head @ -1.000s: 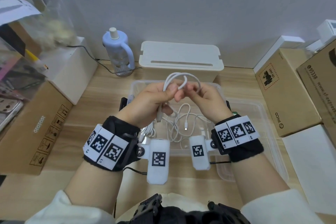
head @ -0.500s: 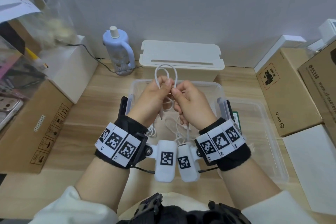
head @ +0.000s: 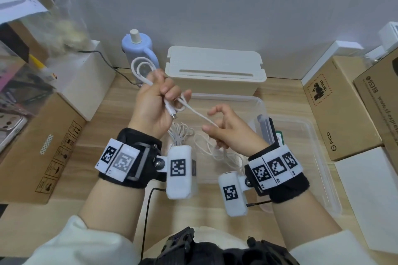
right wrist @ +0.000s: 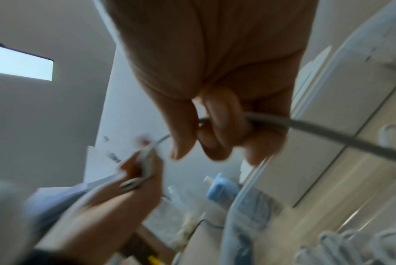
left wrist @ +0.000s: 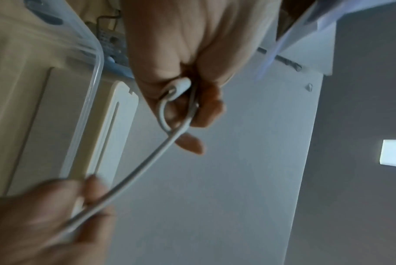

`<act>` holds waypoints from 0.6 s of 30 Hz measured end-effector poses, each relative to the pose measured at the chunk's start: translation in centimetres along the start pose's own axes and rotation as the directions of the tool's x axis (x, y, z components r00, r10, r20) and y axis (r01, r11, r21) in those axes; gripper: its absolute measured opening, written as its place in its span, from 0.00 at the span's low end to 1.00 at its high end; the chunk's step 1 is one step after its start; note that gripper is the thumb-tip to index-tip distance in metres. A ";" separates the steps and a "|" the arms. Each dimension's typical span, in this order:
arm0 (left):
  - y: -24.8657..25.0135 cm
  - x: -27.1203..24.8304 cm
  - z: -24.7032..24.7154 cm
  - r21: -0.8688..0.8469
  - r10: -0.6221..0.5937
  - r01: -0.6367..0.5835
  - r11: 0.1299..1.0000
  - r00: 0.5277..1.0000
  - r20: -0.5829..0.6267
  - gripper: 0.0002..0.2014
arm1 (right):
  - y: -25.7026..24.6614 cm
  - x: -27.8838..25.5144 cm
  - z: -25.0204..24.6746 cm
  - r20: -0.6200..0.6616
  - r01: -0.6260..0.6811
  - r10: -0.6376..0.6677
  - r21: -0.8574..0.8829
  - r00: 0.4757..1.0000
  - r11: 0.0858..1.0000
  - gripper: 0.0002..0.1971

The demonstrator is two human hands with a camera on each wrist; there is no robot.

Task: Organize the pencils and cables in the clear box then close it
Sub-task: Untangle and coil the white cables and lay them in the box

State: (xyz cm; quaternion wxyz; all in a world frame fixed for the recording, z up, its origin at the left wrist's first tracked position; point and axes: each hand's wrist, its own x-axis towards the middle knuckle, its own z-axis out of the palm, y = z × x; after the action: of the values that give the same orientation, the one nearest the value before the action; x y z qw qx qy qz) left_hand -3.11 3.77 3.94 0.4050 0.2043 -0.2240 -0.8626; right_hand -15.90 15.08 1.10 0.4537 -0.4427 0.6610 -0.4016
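A white cable stretches between both hands above the clear box. My left hand is raised at the left and grips folded loops of it, a loop sticking up past the fingers and a plug hanging below. In the left wrist view the cable runs from the left hand down to the other hand. My right hand pinches the strand lower right; the right wrist view shows its fingers curled round the cable. More white cable lies tangled in the box.
The clear lid lies right of the box. A cream storage box and a blue bottle stand behind. Cardboard boxes flank the right, another cardboard box and a white box the left. Dark flat items stand at the box's right wall.
The hands, close together half a second ago, have pulled apart: the left rose up and left with the loops, the right dropped to the lower right, drawing a strand taut between them.
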 end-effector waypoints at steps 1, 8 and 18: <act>0.4 -0.1 -0.2 -0.036 -0.053 0.054 0.998 0.998 0.043 0.14 | 0.5 0.0 -0.3 0.023 -0.024 0.025 -0.050 0.999 0.998 0.10; -0.1 -0.7 -0.3 0.421 -0.330 0.291 0.859 0.944 0.022 0.13 | -0.2 0.2 -3.0 -0.071 -0.033 0.030 -0.039 0.997 0.999 0.17; -2.2 -1.9 0.5 0.812 -0.605 0.253 0.526 0.783 0.148 0.21 | -3.6 0.4 -2.8 -0.150 0.363 -0.359 -0.001 0.921 0.932 0.17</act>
State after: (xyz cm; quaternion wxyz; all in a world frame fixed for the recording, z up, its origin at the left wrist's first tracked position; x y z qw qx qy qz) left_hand -3.60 6.65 3.42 -0.0073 0.2158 -0.5826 -0.7835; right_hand -17.82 14.04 5.11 0.3278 -0.5197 0.5946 -0.5186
